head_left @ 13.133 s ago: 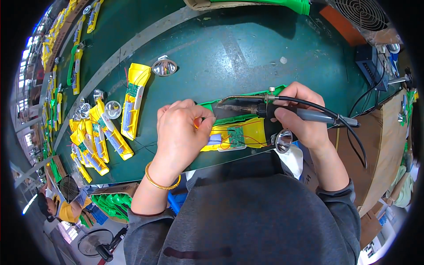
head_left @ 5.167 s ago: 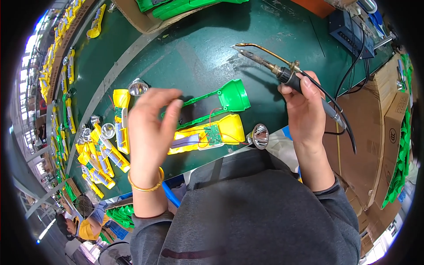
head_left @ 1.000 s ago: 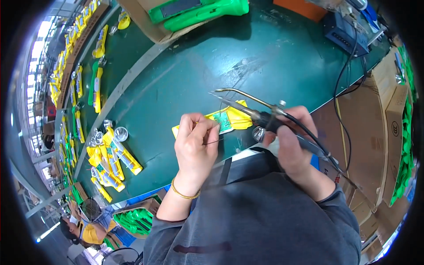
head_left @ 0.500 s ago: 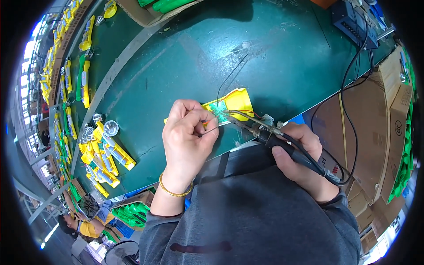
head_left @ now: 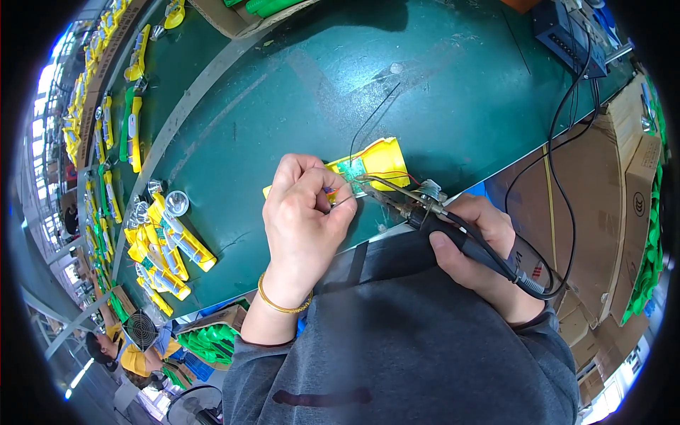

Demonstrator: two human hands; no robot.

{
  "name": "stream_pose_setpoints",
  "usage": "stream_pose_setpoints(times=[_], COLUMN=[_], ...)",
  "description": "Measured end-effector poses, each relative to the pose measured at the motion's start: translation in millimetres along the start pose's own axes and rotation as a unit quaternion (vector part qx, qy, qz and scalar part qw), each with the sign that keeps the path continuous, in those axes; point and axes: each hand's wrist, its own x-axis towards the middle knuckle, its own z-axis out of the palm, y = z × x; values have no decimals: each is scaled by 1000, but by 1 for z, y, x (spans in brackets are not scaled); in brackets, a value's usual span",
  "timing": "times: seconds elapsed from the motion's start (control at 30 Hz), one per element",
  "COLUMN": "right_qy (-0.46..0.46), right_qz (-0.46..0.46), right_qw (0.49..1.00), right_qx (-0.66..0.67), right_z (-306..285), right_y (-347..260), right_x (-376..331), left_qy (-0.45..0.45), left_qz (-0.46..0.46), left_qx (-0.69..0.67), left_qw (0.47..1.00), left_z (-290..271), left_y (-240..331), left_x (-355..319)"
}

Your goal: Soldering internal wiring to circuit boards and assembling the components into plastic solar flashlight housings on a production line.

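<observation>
While the left hand [head_left: 306, 212] curls over the near edge of the green table [head_left: 283, 92], its thumb and forefinger are pressed together, pinching a thin grey wire [head_left: 341, 202] that points toward a small green circuit board [head_left: 348, 168]. That board sits in a yellow plastic torch body [head_left: 379, 159] lying on the table just beyond the knuckles, with a black wire [head_left: 372, 120] and red wires trailing from it. A gold bangle [head_left: 282, 303] rings the left wrist. The right hand [head_left: 478, 248] is wrapped around the black handle of a soldering iron [head_left: 453, 230], fingers closed on the grip, and the metal tip reaches left to the board, close to the end of the pinched wire. The iron's black cable [head_left: 559, 149] loops away to the right over cardboard boxes [head_left: 609, 184] toward a blue box [head_left: 567, 32] at the far edge. At the left of the table lies a heap of yellow torches [head_left: 166, 248], with more lined along a strip further left. A small fan [head_left: 142, 329] stands below the table edge
</observation>
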Motion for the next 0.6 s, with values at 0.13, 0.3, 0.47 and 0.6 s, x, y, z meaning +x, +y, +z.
stream_pose_setpoints(times=[0.13,0.3,0.47,0.6], right_qy=[58,78,102,68], right_qz=[17,39,81,31], right_qw=[998,992,980,994], right_qx=[22,92,148,75], right_z=[6,-3,2,0], right_y=[2,3,-4,-1], right_x=[1,-6,0,3], left_qy=[-3,-10,-20,-23], left_qz=[2,1,19,14], left_qx=[22,20,20,17], left_qw=[1000,1000,999,999], left_z=[0,0,-1,-2], left_y=[1,0,-2,-3], left_x=[0,1,3,2])
